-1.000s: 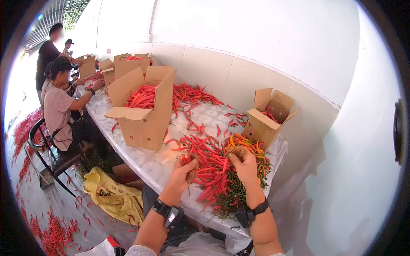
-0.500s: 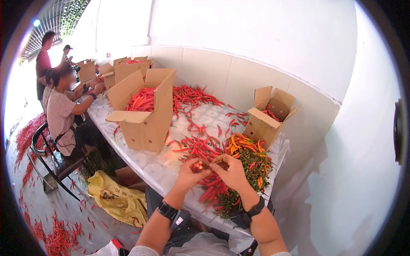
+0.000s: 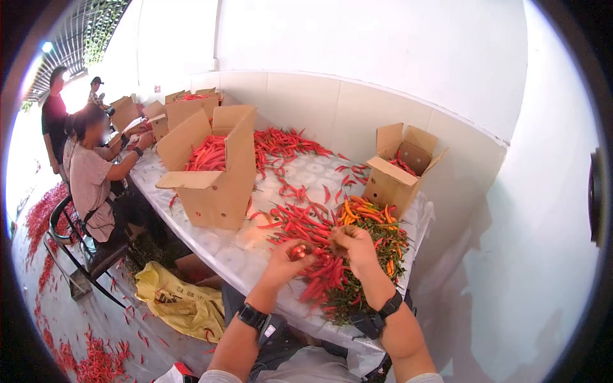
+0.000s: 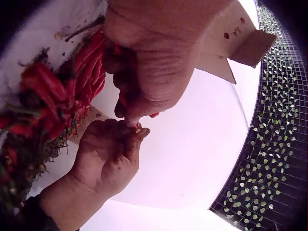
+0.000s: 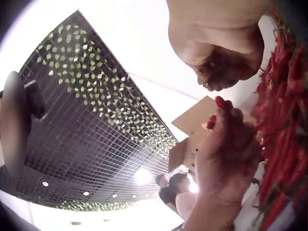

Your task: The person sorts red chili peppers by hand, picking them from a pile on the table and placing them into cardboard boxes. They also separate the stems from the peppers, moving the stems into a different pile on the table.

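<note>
My left hand (image 3: 285,263) curls round a few red chilies (image 3: 299,251), whose blunt ends show at its thumb. Close to its right, slightly apart in the head view, my right hand (image 3: 357,250) has thumb and fingertips pinched together above the chili pile. A small pale bit shows at the fingertips of my right hand (image 4: 108,159) in the left wrist view, where the two hands overlap. The right wrist view has my left hand (image 5: 224,159) with red chili ends sticking out. Beneath both hands lie red chilies (image 3: 324,271) and green-stemmed ones (image 3: 383,246).
A large carton (image 3: 214,195) of red chilies stands left on the plastic-covered table (image 3: 227,252); a smaller carton (image 3: 391,188) is at the right by the wall. Orange chilies (image 3: 357,210) lie before it. People work at the far left. A yellow sack (image 3: 179,303) lies below.
My right hand came from the pile to my left hand, then drew slightly back to the right. My left hand has moved a little right and still grips chilies.
</note>
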Motion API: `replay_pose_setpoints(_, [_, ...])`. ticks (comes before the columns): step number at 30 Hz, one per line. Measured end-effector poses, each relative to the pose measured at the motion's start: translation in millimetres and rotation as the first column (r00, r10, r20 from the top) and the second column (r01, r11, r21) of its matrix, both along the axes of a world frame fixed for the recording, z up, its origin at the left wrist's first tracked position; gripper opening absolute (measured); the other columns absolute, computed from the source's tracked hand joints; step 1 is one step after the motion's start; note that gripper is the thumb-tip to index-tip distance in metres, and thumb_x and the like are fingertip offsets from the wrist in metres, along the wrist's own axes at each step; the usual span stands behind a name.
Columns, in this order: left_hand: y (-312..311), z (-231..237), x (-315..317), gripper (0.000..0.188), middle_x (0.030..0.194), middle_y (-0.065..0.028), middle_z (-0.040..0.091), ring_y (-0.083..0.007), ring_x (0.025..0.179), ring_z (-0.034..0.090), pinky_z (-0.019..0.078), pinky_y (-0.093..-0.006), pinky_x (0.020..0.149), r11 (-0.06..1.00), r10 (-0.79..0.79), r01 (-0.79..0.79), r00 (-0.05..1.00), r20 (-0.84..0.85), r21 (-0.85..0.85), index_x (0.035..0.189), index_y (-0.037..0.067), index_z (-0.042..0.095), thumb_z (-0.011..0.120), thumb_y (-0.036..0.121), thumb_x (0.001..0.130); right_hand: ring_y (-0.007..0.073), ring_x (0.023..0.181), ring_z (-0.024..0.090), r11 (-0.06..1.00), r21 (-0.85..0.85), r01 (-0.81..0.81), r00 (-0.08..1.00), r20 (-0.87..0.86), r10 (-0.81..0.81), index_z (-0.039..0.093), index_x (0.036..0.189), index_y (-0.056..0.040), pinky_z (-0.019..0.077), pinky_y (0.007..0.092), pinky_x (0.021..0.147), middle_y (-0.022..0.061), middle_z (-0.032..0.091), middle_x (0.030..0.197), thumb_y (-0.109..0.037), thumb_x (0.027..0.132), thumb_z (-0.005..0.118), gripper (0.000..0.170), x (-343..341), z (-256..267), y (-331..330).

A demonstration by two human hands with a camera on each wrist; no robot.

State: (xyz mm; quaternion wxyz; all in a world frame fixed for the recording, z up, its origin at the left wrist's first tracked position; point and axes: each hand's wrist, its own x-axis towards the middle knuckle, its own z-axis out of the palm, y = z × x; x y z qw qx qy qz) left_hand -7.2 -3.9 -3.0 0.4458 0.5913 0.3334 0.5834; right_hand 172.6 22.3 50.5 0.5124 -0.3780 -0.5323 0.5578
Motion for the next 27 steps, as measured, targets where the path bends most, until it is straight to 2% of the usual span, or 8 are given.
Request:
replay_pose_setpoints(2, [0.2,-1.3,-2.0,0.021,0.084,0.0018,0.059,-0.0063,0.074,0.054,0.0456,-0.0215,0.067,0.991,-0.006,0.028,0.985,0.170,-0.128,0.098,0.004,0.058,0.067,0.005,0.079,0.0106,0.058,0.052,0.996,0.027,0.091,0.994,-0.070,-0.089,0.061,0.086,0.0005,0.0422,0.0235,0.056,0.0018,0.058,0.069,-0.013,0.085,0.062,0.014,10.3,1.0,5.5])
replay_pose_setpoints(4, [1.0,-3.9,-5.4,0.020,0.082,0.0010,0.058,-0.0075,0.073,0.055,0.0467,-0.0225,0.065,0.974,-0.019,0.099,0.931,0.364,-0.202,0.101,0.005,0.056,0.063,0.006,0.082,0.0151,0.063,0.055,0.855,0.410,0.318,0.888,0.187,-0.420,0.060,0.089,0.0008,0.0452,0.0273,0.061,0.0034,0.059,0.071,-0.010,0.082,0.064,0.014,22.6,-15.2,23.8])
replay_pose_setpoints(6, [5.0,-3.9,-10.1,0.020,0.080,-0.0001,0.058,-0.0092,0.071,0.057,0.0481,-0.0235,0.064,0.958,-0.049,0.197,0.828,0.559,-0.208,0.105,0.007,0.053,0.058,0.006,0.085,0.0259,0.079,0.059,0.436,0.858,0.271,0.465,0.280,-0.840,0.061,0.095,-0.0013,0.0471,0.0354,0.076,0.0082,0.062,0.082,-0.005,0.072,0.068,0.023,26.4,-6.3,18.6])
replay_pose_setpoints(9, [0.4,12.1,-0.7,0.020,0.080,-0.0025,0.059,-0.0121,0.071,0.058,0.0500,-0.0241,0.062,0.951,0.137,0.101,0.709,0.692,-0.291,0.108,0.007,0.051,0.053,0.007,0.088,0.0303,0.091,0.055,0.447,0.885,0.132,0.281,0.399,-0.873,0.063,0.092,-0.0046,0.0448,0.0385,0.081,0.0120,0.060,0.091,-0.003,0.067,0.067,0.026,20.7,18.6,-8.0])
replay_pose_setpoints(12, [6.5,2.1,-10.1,0.019,0.077,-0.0025,0.058,-0.0128,0.069,0.059,0.0505,-0.0233,0.062,0.944,0.100,0.178,0.652,0.752,-0.279,0.107,0.007,0.051,0.052,0.009,0.089,0.0301,0.092,0.054,0.688,0.684,-0.241,0.574,0.672,-0.467,0.064,0.088,-0.0053,0.0452,0.0374,0.080,0.0123,0.058,0.091,-0.003,0.065,0.065,0.023,25.7,6.1,-2.0])
replay_pose_setpoints(15, [7.6,2.3,-13.5,0.014,0.075,-0.0022,0.057,-0.0138,0.067,0.058,0.0497,-0.0238,0.058,0.930,0.094,0.237,0.585,0.806,-0.281,0.103,0.007,0.052,0.053,0.009,0.089,0.0298,0.089,0.054,0.662,0.569,-0.488,0.428,0.817,-0.387,0.065,0.084,-0.0060,0.0452,0.0387,0.076,0.0114,0.055,0.084,-0.002,0.063,0.062,0.022,12.8,-0.9,-10.3])
replay_pose_setpoints(19, [9.1,-9.5,-20.8,0.007,0.074,-0.0019,0.057,-0.0133,0.065,0.058,0.0476,-0.0232,0.053,0.926,-0.130,0.357,0.611,0.781,-0.125,0.096,0.007,0.052,0.053,0.010,0.090,0.0292,0.085,0.054,0.670,0.559,-0.488,0.335,0.829,-0.448,0.065,0.082,-0.0074,0.0451,0.0392,0.074,0.0107,0.052,0.079,-0.002,0.063,0.062,0.020,6.9,-10.0,-10.3])
replay_pose_setpoints(27, [3.9,5.9,-3.9,0.012,0.079,-0.0027,0.058,-0.0129,0.067,0.057,0.0444,-0.0219,0.050,0.946,0.151,0.097,0.710,0.688,-0.308,0.101,0.008,0.054,0.054,0.009,0.089,0.0187,0.076,0.058,0.802,0.590,-0.086,0.780,0.541,-0.314,0.058,0.088,-0.0036,0.0473,0.0305,0.070,0.0066,0.058,0.083,-0.008,0.077,0.066,0.015,-2.7,13.9,-16.6])
